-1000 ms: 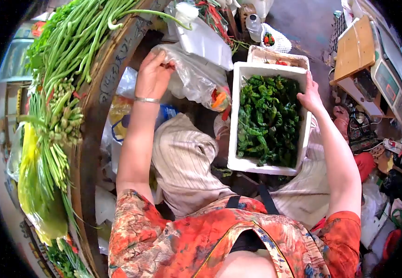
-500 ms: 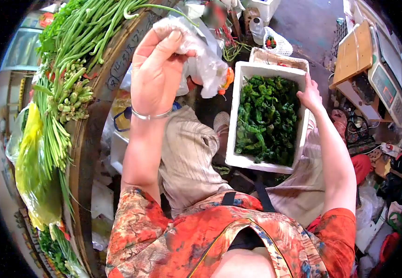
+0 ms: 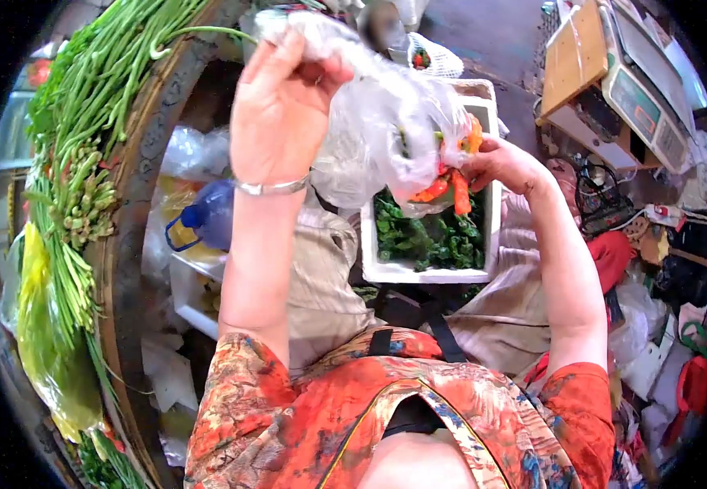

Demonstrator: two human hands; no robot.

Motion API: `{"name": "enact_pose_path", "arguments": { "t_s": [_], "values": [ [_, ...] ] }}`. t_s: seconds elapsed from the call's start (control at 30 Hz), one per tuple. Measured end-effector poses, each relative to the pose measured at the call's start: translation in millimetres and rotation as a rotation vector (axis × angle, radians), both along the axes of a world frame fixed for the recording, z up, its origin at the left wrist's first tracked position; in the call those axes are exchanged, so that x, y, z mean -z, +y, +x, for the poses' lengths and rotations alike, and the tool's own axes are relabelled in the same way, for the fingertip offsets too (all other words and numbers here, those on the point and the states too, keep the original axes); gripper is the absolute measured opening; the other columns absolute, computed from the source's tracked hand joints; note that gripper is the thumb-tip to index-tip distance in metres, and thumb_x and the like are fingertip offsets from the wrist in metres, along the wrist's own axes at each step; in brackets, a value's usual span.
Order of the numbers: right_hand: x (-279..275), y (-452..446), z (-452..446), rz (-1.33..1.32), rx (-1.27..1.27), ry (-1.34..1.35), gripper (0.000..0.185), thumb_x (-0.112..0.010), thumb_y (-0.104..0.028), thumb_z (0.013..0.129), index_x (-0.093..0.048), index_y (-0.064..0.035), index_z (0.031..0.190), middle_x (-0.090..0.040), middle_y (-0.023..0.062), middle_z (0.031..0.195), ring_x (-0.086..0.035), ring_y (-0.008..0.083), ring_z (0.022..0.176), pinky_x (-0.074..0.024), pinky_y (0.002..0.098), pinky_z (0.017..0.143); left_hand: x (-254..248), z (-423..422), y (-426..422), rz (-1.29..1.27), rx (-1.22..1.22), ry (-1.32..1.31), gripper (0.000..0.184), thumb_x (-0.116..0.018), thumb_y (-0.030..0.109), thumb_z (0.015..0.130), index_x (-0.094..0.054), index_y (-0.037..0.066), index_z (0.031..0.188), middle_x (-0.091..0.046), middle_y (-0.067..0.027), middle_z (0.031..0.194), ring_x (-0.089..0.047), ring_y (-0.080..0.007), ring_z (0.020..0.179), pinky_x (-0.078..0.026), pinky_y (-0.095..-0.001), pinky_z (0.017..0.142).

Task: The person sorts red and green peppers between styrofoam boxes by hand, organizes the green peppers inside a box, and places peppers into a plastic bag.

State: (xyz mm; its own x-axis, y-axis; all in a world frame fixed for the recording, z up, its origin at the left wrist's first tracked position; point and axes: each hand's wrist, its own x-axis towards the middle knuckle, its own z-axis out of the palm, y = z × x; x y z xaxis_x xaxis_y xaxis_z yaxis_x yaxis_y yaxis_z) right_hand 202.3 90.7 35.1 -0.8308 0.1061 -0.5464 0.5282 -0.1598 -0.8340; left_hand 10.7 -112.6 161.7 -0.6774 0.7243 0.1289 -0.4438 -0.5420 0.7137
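A clear plastic bag (image 3: 402,102) hangs from my left hand (image 3: 282,110), its fingers pinched on the gathered top. Orange-red peppers (image 3: 459,196) show at the bag's lower right; whether all lie inside it is hard to tell. My right hand (image 3: 510,165) has its fingers curled around some of these peppers, against the side of the bag. Below the bag is a white foam box (image 3: 494,236), holding dark green, wrinkled vegetables (image 3: 427,240) whose kind is unclear. The bag and my right hand cover the upper part of the box.
Green long beans (image 3: 117,81) and a yellow-green plastic bag (image 3: 52,334) lie along the curved wooden stall edge (image 3: 129,285) at left. A blue plastic jug (image 3: 211,216) is beside my left forearm. A digital scale (image 3: 647,106) stands at upper right, near cables and loose bags.
My right hand has left the foam box's rim and taken hold of peppers at the bag. The bag has moved rightward over the box, still in my left hand. The view has shifted.
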Motion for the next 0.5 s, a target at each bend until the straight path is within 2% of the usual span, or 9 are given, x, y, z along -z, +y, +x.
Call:
{"name": "enact_pose_path", "arguments": {
  "t_s": [0.07,0.13,0.2,0.23,0.27,0.33,0.37,0.47,0.5],
  "values": [
    [-4.3,11.2,8.7,0.149,0.008,-0.021,0.033,-0.063,-0.015,0.088,-0.061,-0.0088,0.12,-0.065,-0.0001,0.091,-0.061,0.0083,0.072,-0.0496,0.0231,0.061,50.1,-13.3,1.6,-0.159,0.037,0.018,0.013,-0.056,0.014,0.095,-0.061,0.004,0.103,-0.064,-0.0076,0.087,-0.062,-0.0203,0.081,-0.051,-0.036,0.075],
    [5.6,25.2,10.4,0.232,-0.015,-0.145,0.037,-0.06,-0.015,0.087,-0.059,-0.0091,0.123,-0.063,-0.0015,0.091,-0.058,0.0068,0.07,-0.0457,0.0226,0.062,115.5,-29.3,-4.0,-0.342,0.155,-0.052,0.032,-0.058,0.018,0.094,-0.055,0.005,0.123,-0.064,-0.0096,0.1,-0.06,-0.0223,0.089,-0.049,-0.0407,0.08],
    [20.4,25.5,9.6,0.312,0.075,-0.123,0.035,-0.06,-0.017,0.088,-0.059,-0.0085,0.122,-0.063,-0.0017,0.09,-0.059,0.0065,0.072,-0.0466,0.0242,0.066,125.0,-7.7,-2.6,-0.668,-0.009,-0.021,0.049,-0.059,0.018,0.093,-0.043,0.006,0.137,-0.062,-0.012,0.105,-0.061,-0.0228,0.091,-0.048,-0.0413,0.081],
    [25.7,25.1,9.3,0.348,0.064,-0.104,0.034,-0.059,-0.02,0.09,-0.059,-0.0075,0.121,-0.064,-0.0017,0.092,-0.06,0.0065,0.076,-0.0467,0.0244,0.067,123.0,-2.2,-4.4,-0.715,0.013,0.037,0.062,-0.06,0.016,0.092,-0.032,0.004,0.145,-0.061,-0.0137,0.111,-0.062,-0.0217,0.092,-0.05,-0.0366,0.078],
    [30.5,24.8,8.2,0.347,0.062,-0.113,0.034,-0.059,-0.02,0.09,-0.059,-0.0075,0.121,-0.064,-0.0017,0.092,-0.06,0.0065,0.076,-0.0467,0.0244,0.067,121.1,3.6,-4.3,-0.717,0.016,0.028,0.062,-0.06,0.016,0.092,-0.032,0.004,0.145,-0.061,-0.0137,0.111,-0.062,-0.0217,0.092,-0.05,-0.0366,0.078],
    [31.0,20.6,-1.7,0.327,0.0,-0.129,0.037,-0.061,-0.024,0.091,-0.057,-0.0071,0.124,-0.065,-0.0008,0.093,-0.061,0.0072,0.077,-0.0467,0.0233,0.067,118.1,14.4,1.0,-0.712,-0.075,0.353,0.063,-0.063,0.013,0.09,-0.033,0.005,0.146,-0.06,-0.0138,0.114,-0.062,-0.0194,0.091,-0.052,-0.0304,0.073],
    [34.8,21.1,-5.6,0.322,-0.007,-0.113,0.039,-0.062,-0.027,0.091,-0.058,-0.0062,0.123,-0.065,0.0002,0.092,-0.06,0.008,0.076,-0.0475,0.0237,0.066,123.8,18.8,2.5,-0.731,-0.184,0.641,0.066,-0.064,0.007,0.088,-0.033,0.006,0.146,-0.06,-0.0122,0.115,-0.062,-0.0171,0.09,-0.052,-0.0253,0.069],
    [51.4,22.3,-14.4,0.371,0.032,-0.027,0.039,-0.064,-0.027,0.09,-0.058,-0.0054,0.121,-0.066,0.0009,0.09,-0.06,0.0083,0.074,-0.0481,0.0243,0.065,106.3,39.3,9.6,-0.601,-0.188,1.281,0.062,-0.068,0.0,0.078,-0.048,0.007,0.137,-0.06,-0.0096,0.116,-0.061,-0.0165,0.09,-0.052,-0.0278,0.076],
    [57.6,22.9,-15.3,0.504,0.058,0.052,0.039,-0.066,-0.021,0.084,-0.061,0.0027,0.115,-0.071,0.0135,0.095,-0.067,0.0214,0.083,-0.0518,0.0334,0.078,106.6,49.0,15.4,-0.528,-0.159,1.298,0.058,-0.068,0.0,0.076,-0.053,0.007,0.132,-0.06,-0.0117,0.117,-0.062,-0.023,0.096,-0.052,-0.0325,0.081]
  ]
}}
